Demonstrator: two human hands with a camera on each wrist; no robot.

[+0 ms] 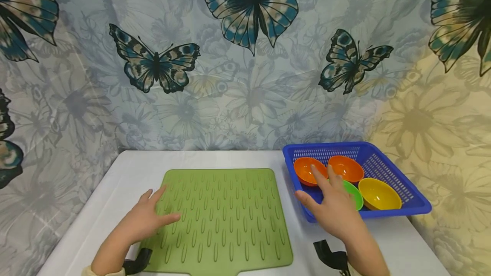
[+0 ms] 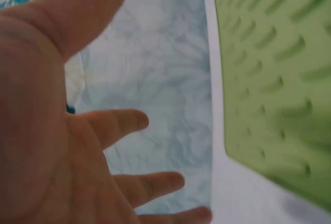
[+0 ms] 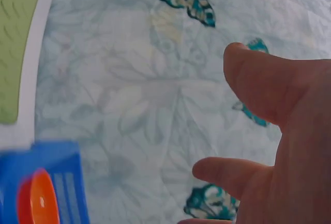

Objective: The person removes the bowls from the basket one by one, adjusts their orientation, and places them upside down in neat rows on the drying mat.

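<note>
Right hand (image 1: 337,208) hovers open-fingered over the blue plastic basket (image 1: 414,199).
Left hand (image 1: 147,218) flat on ribbed green mat (image 1: 226,220); a clumsy grab could tip the orange bowl (image 1: 307,170).

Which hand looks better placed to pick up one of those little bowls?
Probably the right hand: it hovers open over the blue basket, fingers above the bowls. The left hand is spread over the green mat, away from them.

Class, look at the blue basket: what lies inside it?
Inside the blue basket lie two orange bowls, a yellow bowl and a green bowl, which the right hand partly covers.
</note>
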